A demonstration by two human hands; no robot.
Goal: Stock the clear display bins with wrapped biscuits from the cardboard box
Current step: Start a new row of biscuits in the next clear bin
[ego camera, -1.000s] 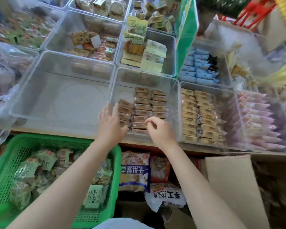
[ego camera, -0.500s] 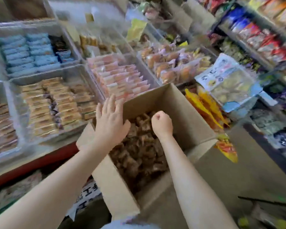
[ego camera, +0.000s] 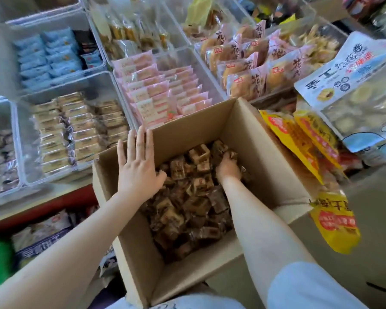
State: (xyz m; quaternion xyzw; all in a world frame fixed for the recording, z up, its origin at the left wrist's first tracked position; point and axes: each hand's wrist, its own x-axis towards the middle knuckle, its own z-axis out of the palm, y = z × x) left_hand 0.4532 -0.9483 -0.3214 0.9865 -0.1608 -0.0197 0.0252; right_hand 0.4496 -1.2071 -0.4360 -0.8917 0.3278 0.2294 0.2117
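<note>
Half a second ago the right hand hovered as a fist over the carton; it has since plunged into the wrapped biscuits [ego camera: 187, 197], while the left hand has barely shifted.

The right hand [ego camera: 228, 167] sits right of centre, its grip buried among the brown packets with fingers curled down into them, apparently gathering a handful, though how many it holds is hidden. The left hand [ego camera: 138, 168] lies flat, grip released, fingers straight over the far-left rim of the cardboard box [ego camera: 265, 152], steadying it.

The box sits below the worktop's front edge, about half full. An overfull scoop could shed packets on the way to the tan-biscuit bin [ego camera: 76, 130] at centre left, or land them in the pink-packet bin [ego camera: 165, 90] just behind the box. Letting go of the rim might let the box tip.

Writing: the large clear bag [ego camera: 352, 85] at upper right carries Chinese characters reading roughly "手工"; the yellow bags [ego camera: 310, 139] have red labels too blurred to read.
</note>
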